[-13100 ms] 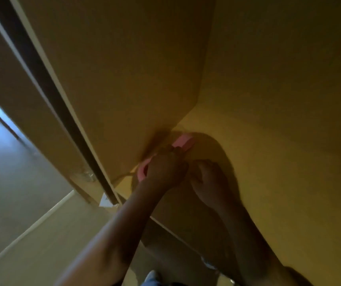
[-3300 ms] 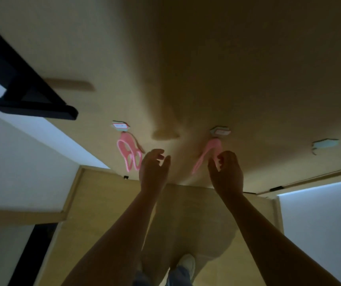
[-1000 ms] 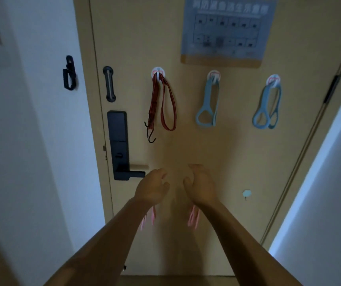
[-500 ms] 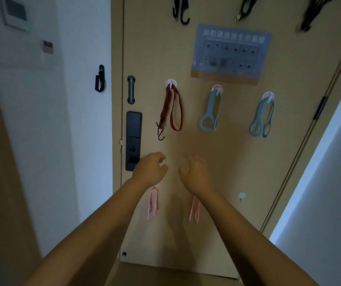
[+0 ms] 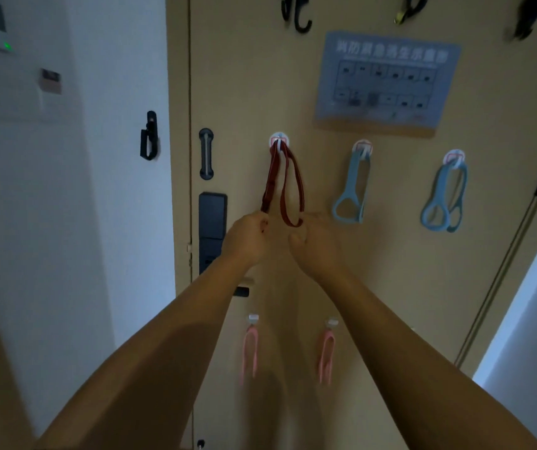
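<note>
Dark red elastic strap (image 5: 288,186) hangs doubled from white adhesive hook (image 5: 279,141) on tan door (image 5: 390,271). Left grip (image 5: 247,241) curled round left strand's lower end. Right grip (image 5: 317,245) curled at loop bottom, can't tell if it holds. Step: taking hold. Next, probably: lift loop up off hook.

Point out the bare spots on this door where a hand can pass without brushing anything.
Bare door lies between the middle blue band and the right blue band; a wider patch sits below them, right of the right pink band. Crowded: the strap, where the left hand and right hand meet, with the lock beside it.
</note>
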Action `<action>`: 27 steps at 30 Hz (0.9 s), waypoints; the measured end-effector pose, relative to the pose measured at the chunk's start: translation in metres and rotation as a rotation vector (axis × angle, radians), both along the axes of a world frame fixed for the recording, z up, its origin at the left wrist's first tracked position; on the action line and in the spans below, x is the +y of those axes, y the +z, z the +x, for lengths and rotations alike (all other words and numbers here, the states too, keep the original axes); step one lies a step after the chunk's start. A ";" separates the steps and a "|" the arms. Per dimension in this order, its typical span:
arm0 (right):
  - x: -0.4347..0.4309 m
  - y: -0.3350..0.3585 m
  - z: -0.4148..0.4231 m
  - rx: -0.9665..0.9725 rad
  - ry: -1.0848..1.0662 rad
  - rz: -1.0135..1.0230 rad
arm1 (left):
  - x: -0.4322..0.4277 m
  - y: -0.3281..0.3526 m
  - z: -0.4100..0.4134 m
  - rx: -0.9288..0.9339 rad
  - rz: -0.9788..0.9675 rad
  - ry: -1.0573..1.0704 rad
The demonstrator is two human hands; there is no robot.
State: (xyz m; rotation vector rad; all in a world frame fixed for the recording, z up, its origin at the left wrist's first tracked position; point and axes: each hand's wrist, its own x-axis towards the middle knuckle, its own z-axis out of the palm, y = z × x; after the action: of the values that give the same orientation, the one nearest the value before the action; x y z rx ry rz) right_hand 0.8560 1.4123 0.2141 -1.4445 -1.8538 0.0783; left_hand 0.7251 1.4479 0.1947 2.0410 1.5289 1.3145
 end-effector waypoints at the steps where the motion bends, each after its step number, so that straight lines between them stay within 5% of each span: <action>1: 0.011 0.006 -0.005 0.027 0.002 0.045 | 0.013 0.006 -0.002 -0.010 0.010 -0.004; 5: 0.071 0.021 -0.022 0.062 -0.084 0.213 | 0.057 0.030 -0.002 -0.059 0.077 0.008; 19: 0.253 0.063 -0.011 0.033 -0.208 0.281 | 0.210 0.089 0.019 -0.007 0.123 0.219; 23: 0.280 0.075 -0.009 -0.023 -0.127 0.310 | 0.231 0.100 0.020 0.025 0.145 0.263; 27: 0.291 0.070 -0.008 0.125 -0.071 0.452 | 0.237 0.098 0.018 0.050 0.303 0.300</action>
State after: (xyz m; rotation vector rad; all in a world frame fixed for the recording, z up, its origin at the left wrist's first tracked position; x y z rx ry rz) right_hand 0.8479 1.7033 0.2837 -1.1578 -1.5883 -0.2638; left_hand 0.7429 1.6853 0.2924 2.0884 1.8087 1.7107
